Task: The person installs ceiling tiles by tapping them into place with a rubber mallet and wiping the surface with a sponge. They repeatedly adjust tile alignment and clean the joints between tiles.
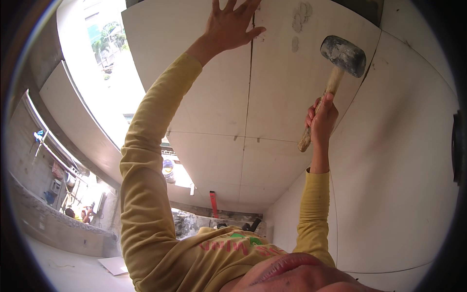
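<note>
My left hand lies with its fingers spread on a large pale tile, close to a dark joint between two tiles. It holds nothing, and some fingertips run out of the top of the picture. In my right hand is a rubber mallet, gripped around its worn wooden handle. The mallet's black head, smeared with whitish dust, is raised over the neighbouring tile. Grey smudges mark that tile near its far edge. Whether the mallet touches the tile, I cannot tell.
A pale panelled surface rises on the right. At left, a bright opening shows trees outside. A red bar stands near the lower middle, with a bucket left of it. Another person is far off at lower left.
</note>
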Demonstrator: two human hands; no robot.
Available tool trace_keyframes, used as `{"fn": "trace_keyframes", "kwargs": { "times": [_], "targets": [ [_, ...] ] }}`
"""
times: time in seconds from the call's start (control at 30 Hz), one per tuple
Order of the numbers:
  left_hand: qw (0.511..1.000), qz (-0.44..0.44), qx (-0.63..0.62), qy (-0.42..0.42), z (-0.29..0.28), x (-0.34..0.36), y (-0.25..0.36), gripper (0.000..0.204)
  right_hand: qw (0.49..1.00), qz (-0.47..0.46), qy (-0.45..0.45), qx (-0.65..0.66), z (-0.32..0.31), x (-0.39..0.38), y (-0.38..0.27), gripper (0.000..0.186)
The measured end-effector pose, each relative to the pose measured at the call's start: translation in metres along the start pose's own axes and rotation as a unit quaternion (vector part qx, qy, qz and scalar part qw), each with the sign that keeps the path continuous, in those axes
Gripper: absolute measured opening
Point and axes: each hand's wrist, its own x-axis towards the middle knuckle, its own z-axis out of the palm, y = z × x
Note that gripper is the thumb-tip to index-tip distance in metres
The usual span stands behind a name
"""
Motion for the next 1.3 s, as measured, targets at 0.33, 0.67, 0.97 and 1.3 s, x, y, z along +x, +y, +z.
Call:
{"fn": "trace_keyframes", "kwargs": {
  "times": [0.33, 0.67, 0.97, 1.3],
  "targets": [
    [0.996, 0.003, 0.088, 0.028, 0.014, 0.026, -0.021, 0.076, 0.998, 0.033, -0.005, 0.047, -0.004, -0.005, 0.020, 0.070],
    [0.911, -0.030, -0.335, 0.239, 0.025, -0.122, 0.022, 0.078, 0.994, 0.040, 0.060, -0.086, -0.028, -0.112, 0.148, 0.051],
    [0.647, -0.235, -0.722, 0.074, 0.040, -0.395, 0.065, 0.063, 0.704, 0.116, 0.340, -0.613, -0.040, -0.303, 0.187, 0.031],
    [0.462, -0.256, -0.838, -0.139, 0.062, -0.516, 0.048, 0.064, 0.604, 0.263, 0.506, -0.557, -0.043, -0.364, 0.206, 0.035]
  ]
}}
